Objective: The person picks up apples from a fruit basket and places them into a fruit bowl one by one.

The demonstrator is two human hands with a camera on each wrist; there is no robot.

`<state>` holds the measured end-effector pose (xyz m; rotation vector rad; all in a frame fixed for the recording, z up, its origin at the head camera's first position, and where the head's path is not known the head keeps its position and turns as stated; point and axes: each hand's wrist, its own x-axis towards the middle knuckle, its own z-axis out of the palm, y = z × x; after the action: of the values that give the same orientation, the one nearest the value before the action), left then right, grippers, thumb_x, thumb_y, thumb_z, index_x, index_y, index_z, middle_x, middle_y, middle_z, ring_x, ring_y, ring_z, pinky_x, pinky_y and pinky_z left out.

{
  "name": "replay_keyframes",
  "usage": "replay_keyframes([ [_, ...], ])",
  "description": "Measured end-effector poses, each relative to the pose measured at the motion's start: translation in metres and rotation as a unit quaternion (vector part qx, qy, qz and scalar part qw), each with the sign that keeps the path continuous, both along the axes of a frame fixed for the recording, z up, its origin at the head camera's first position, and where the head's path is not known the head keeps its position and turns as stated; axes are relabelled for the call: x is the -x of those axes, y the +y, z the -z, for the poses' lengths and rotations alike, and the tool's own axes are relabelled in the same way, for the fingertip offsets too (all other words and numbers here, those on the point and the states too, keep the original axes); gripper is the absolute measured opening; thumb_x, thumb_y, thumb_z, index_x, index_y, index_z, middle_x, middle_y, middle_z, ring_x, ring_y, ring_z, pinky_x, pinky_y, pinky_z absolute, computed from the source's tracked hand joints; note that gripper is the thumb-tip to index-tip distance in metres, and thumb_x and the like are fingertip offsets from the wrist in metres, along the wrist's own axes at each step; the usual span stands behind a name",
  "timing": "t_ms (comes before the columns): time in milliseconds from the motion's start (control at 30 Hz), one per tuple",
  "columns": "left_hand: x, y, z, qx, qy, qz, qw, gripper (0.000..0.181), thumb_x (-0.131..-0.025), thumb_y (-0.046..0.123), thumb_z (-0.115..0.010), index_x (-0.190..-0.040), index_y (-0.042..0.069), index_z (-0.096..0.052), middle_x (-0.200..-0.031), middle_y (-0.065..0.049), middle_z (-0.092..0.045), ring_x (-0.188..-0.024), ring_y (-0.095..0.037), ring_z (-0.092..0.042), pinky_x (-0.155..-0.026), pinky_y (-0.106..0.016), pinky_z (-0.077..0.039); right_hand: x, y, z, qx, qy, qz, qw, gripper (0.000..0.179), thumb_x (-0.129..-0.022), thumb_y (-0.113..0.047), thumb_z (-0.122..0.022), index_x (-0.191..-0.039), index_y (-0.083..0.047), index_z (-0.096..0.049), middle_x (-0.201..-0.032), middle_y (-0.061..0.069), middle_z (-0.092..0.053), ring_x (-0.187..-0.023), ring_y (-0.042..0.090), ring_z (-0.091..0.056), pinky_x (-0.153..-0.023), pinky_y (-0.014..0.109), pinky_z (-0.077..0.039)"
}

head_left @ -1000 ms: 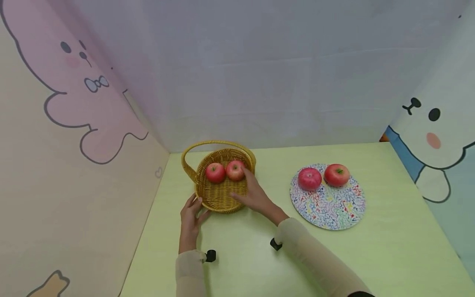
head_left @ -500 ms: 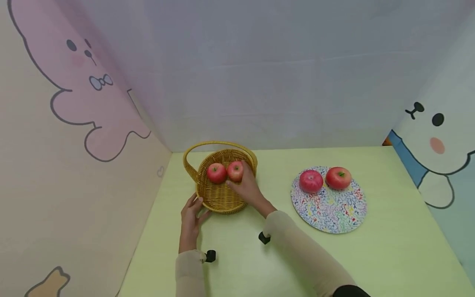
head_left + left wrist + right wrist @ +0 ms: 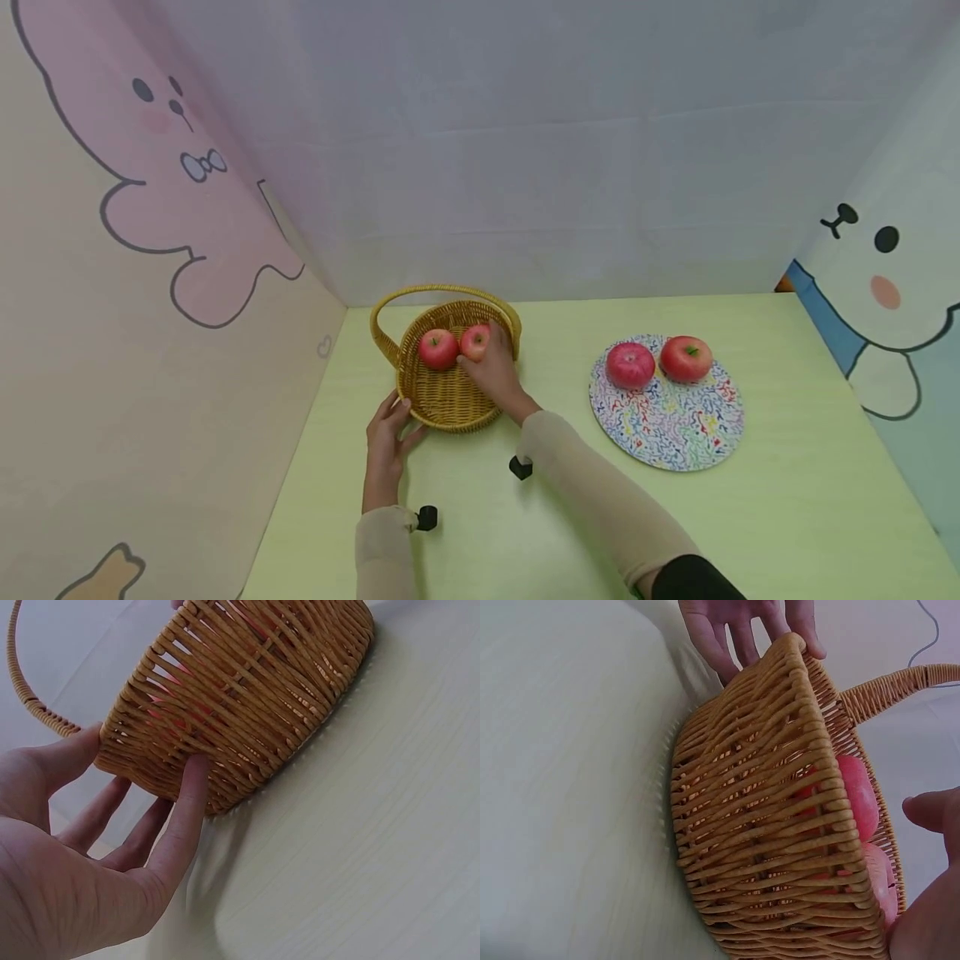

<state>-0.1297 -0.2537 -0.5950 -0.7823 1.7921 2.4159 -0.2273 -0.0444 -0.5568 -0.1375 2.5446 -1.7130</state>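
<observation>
A round wicker basket with an arched handle stands at the left of the table, two red apples inside. My left hand holds its near-left rim; in the left wrist view the thumb lies at the rim and the fingers against the outer wall. My right hand is over the basket, fingers at the right side of the right apple, thumb near its front. The left apple lies beside it. In the right wrist view the right thumb stands apart from the apples; the other fingers are hidden.
Two more apples, one left and one right, lie on a round patterned plate at the table's right. A pale curtain hangs behind the table. Cartoon-printed panels flank both sides.
My right hand has moved slightly left and farther in over the right apple, its thumb closer to the fruit. The left hand stays at the basket's rim.
</observation>
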Motion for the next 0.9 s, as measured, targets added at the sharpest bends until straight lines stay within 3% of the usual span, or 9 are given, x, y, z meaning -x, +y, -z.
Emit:
replay_keyframes([
  [367, -0.001, 0.0, 0.0, -0.017, 0.003, -0.007, 0.9998, 0.059, -0.104, 0.019, -0.066, -0.159, 0.019, -0.045, -0.16, -0.012, -0.046, -0.144, -0.033, -0.05, -0.105, -0.054, -0.057, 0.012, -0.005, 0.0, -0.008, -0.064, 0.037, 0.9973, 0.096, -0.096, -0.021, -0.075, -0.165, 0.0, -0.012, -0.169, 0.027, -0.023, -0.15, 0.042, -0.041, -0.118, 0.055, -0.044],
  [900, 0.0, -0.001, 0.003, -0.014, 0.004, 0.0, 0.9999, 0.06, -0.105, 0.019, -0.065, -0.16, 0.019, -0.043, -0.161, -0.013, -0.044, -0.145, -0.034, -0.049, -0.104, -0.054, -0.057, 0.021, -0.013, 0.013, 0.013, -0.095, 0.057, 0.9938, 0.1, -0.093, -0.017, -0.077, -0.166, -0.001, -0.01, -0.167, 0.029, -0.023, -0.154, 0.042, -0.033, -0.124, 0.053, -0.038],
])
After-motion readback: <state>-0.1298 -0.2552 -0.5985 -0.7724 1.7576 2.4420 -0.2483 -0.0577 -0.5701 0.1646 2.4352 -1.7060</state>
